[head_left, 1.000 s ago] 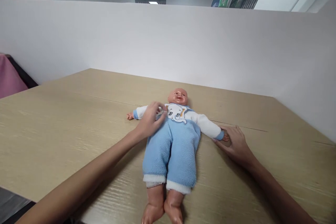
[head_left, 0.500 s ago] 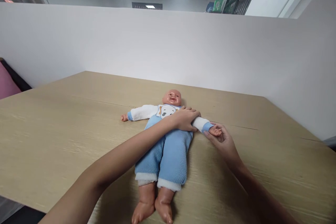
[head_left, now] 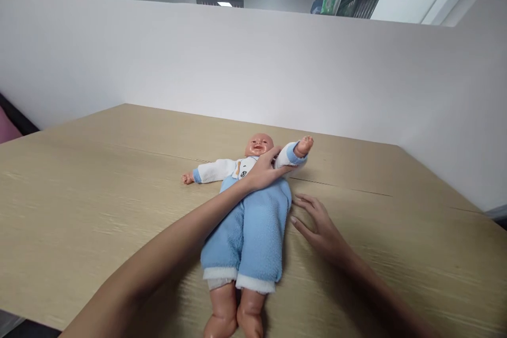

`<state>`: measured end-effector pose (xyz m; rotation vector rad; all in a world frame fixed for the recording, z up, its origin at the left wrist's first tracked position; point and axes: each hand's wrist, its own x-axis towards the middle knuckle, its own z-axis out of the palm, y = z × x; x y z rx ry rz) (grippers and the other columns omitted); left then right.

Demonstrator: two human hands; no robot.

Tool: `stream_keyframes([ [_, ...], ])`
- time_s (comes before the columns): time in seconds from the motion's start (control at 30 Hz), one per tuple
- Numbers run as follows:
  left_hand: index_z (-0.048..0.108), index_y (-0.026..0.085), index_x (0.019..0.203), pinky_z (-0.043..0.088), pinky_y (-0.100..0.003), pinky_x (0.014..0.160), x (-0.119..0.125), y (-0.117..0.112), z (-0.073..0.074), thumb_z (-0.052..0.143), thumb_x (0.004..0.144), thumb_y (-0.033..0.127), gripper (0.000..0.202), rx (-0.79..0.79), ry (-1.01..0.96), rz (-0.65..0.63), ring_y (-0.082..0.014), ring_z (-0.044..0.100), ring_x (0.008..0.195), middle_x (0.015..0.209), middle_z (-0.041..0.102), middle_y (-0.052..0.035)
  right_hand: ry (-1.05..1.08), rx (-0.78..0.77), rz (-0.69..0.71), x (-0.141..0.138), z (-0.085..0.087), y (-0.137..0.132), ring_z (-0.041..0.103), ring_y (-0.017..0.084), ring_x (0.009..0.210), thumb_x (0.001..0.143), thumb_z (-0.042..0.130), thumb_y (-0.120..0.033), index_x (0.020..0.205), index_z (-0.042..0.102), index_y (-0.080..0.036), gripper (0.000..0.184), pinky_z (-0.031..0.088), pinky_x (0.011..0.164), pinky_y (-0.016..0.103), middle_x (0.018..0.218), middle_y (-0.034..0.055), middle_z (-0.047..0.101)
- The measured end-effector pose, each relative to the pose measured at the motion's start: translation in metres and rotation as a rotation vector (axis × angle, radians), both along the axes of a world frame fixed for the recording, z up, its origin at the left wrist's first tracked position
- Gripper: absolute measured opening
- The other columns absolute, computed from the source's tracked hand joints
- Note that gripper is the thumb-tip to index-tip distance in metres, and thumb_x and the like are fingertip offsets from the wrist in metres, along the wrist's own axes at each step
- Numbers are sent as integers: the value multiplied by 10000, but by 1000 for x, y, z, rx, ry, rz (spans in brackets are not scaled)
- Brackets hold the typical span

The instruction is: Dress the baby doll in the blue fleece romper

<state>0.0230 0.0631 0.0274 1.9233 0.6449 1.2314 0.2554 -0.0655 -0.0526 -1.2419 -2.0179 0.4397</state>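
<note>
A baby doll (head_left: 249, 222) in a white top and light blue fleece trousers lies on its back on the wooden table (head_left: 99, 185), head away from me. My left hand (head_left: 264, 169) reaches across its chest and grips the doll's arm on the right side, which is lifted off the table with the small hand (head_left: 304, 145) up in the air. My right hand (head_left: 317, 224) rests flat on the table beside the doll's hip, fingers spread, holding nothing. The doll's other arm lies stretched out to the left.
A white partition wall (head_left: 253, 63) runs along the table's far and right sides. A pink object (head_left: 6, 129) shows at the left edge, beyond the table. The table's near edge is at the lower left.
My left hand has raised the doll's right-side arm off the table. My right hand has let go of the doll's small hand and dropped flat onto the table by the hip.
</note>
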Motion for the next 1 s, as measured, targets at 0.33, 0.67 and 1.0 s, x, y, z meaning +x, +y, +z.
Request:
stream_keyframes([
  [0.33,706,193,1236,433,-491,1239,-30,10,-4,833,900,521,487,-317,-520,12,-354,610,1396,1329,749,-104,346,-305,111,-66,28,14,582,291,1393,1122,425,-598,1420,650,-318,467,402,1263,517,1477,85,657],
  [0.67,625,203,1421,505,-534,1218,-66,14,-2,769,919,635,678,-572,-841,-1,-358,615,1435,1379,751,-109,908,-458,66,-138,33,65,698,301,1159,928,700,-586,1101,714,-279,353,543,1061,458,1183,43,792],
  [1.0,638,222,1443,528,-570,1198,-91,27,-12,543,984,792,738,-551,-819,-21,-382,589,1464,1388,747,-108,1028,-631,108,-158,31,65,593,258,1413,956,702,-653,1198,782,-313,425,354,1303,463,1393,-2,760],
])
